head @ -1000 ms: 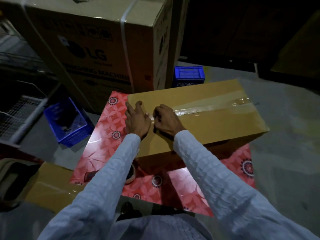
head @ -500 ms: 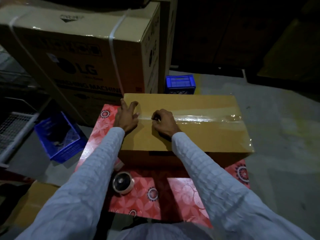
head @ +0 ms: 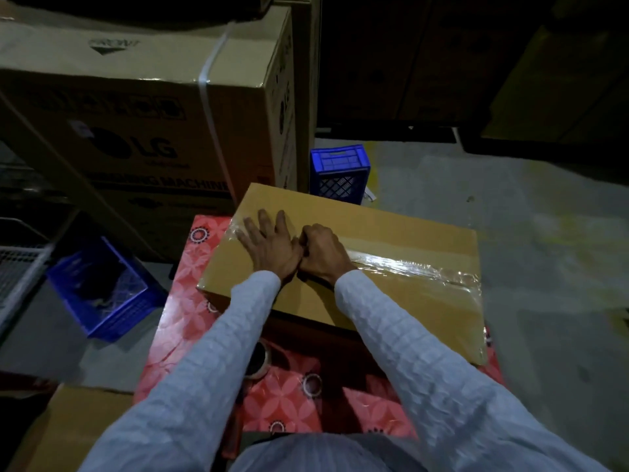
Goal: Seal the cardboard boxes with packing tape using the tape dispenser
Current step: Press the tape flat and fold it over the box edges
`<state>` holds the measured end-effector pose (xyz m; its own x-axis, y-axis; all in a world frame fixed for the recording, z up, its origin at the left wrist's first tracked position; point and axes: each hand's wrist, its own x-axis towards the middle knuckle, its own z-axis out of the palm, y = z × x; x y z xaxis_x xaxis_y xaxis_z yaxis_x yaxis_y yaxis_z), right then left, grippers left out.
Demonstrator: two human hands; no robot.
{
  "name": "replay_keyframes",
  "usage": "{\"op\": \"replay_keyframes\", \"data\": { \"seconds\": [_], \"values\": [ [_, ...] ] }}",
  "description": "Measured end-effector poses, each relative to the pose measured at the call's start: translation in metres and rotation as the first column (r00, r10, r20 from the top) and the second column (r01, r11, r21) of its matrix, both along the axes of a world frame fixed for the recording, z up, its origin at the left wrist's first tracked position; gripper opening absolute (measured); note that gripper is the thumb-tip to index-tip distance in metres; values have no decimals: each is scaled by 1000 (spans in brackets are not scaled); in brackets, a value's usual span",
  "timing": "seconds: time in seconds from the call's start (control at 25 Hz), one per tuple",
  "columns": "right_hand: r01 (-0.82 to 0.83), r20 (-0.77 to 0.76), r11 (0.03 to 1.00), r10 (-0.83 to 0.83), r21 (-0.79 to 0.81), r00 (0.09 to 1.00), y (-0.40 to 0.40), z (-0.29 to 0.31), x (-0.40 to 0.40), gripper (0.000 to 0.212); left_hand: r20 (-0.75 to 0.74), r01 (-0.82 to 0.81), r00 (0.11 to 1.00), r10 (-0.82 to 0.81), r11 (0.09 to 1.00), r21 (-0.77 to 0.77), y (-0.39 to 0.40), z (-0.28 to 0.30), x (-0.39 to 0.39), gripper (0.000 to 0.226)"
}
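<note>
One cardboard box (head: 391, 267) is what we've got on the red floral table (head: 282, 403), turned at an angle so its right corner pokes past the table edge over the floor. Clear packing tape (head: 408, 267) runs along the top seam and wrinkles over the right edge. Our left hand (head: 269, 247) lies flat on the tape near the left end, fingers straight and spread. Our right hand (head: 321, 253) sits right against it, fingers curled; can't tell if it's actually pinching anything. Tape roll (head: 257, 361) peeks out under the left sleeve, on the table in front of the box.

Left side is tight: big LG washing machine carton (head: 136, 131) right behind, blue crate (head: 102, 291) on the floor with something dark inside we can't make out. Second blue crate (head: 340, 172) sits behind the box. Bare concrete floor (head: 544, 233) opens up to the right.
</note>
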<state>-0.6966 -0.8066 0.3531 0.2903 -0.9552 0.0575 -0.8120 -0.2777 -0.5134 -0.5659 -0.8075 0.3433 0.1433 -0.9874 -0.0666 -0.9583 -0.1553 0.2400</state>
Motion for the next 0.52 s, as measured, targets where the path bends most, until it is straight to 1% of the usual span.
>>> {"op": "replay_keyframes", "data": {
  "seconds": [0.04, 0.16, 0.28, 0.36, 0.44, 0.48, 0.52],
  "values": [
    [7, -3, 1000, -7, 4, 1000, 0, 0, -7, 13, 7, 3, 1000, -3, 1000, -4, 2, -5, -4, 72],
    [32, -22, 999, -32, 15, 999, 11, -1, -46, 7, 56, 80, 995, -82, 996, 34, -2, -11, 2, 74],
    [60, -46, 998, -59, 29, 997, 27, 1, -99, 9, 71, 91, 993, -93, 995, 40, 3, -13, 6, 74],
    [95, -41, 995, -94, 24, 995, 33, 3, -118, 10, 74, 92, 993, -94, 995, 30, 3, -10, 4, 72],
    [108, -33, 994, -108, -1, 994, 31, 5, -106, 10, 47, 172, 984, -173, 985, 27, 2, -3, -17, 76],
    [93, -19, 996, -93, 3, 995, 30, 5, -93, 11, 3, 232, 973, -232, 972, 26, 5, -1, -33, 78],
    [72, 6, 997, -72, 9, 997, 30, 4, -77, 12, -55, 290, 956, -289, 957, 12, 9, 0, -49, 75]
  ]
}}
